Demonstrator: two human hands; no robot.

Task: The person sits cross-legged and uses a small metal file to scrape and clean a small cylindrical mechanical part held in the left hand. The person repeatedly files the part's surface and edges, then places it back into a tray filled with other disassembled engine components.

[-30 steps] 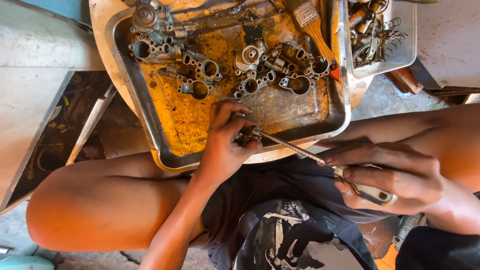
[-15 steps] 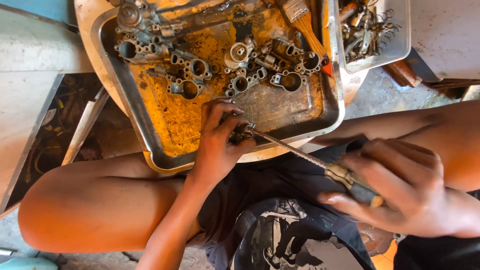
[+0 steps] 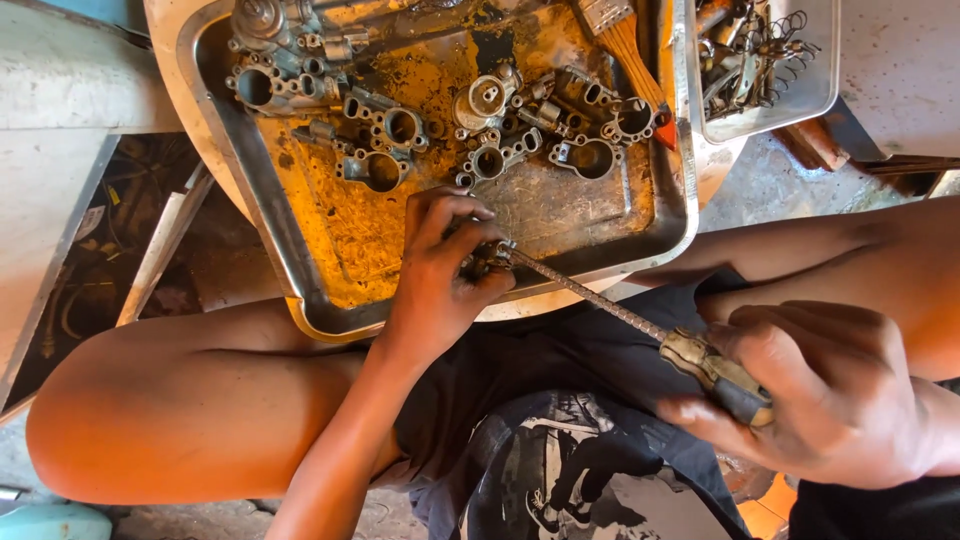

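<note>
Steel tray (image 3: 300, 270), carburettor parts (image 3: 480, 130), paintbrush (image 3: 625, 45), smaller tray (image 3: 815, 95), springs (image 3: 745, 50)

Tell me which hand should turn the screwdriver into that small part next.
Right, probably. The right hand already grips the screwdriver by its handle, tip meeting the small metal part. The left hand pinches that part at the tray rim.

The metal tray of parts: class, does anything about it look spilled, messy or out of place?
Yes. The metal tray has an orange, oily film smeared unevenly over its floor, and a paintbrush lies in it among the metal parts. Nothing looks tipped over.
</note>
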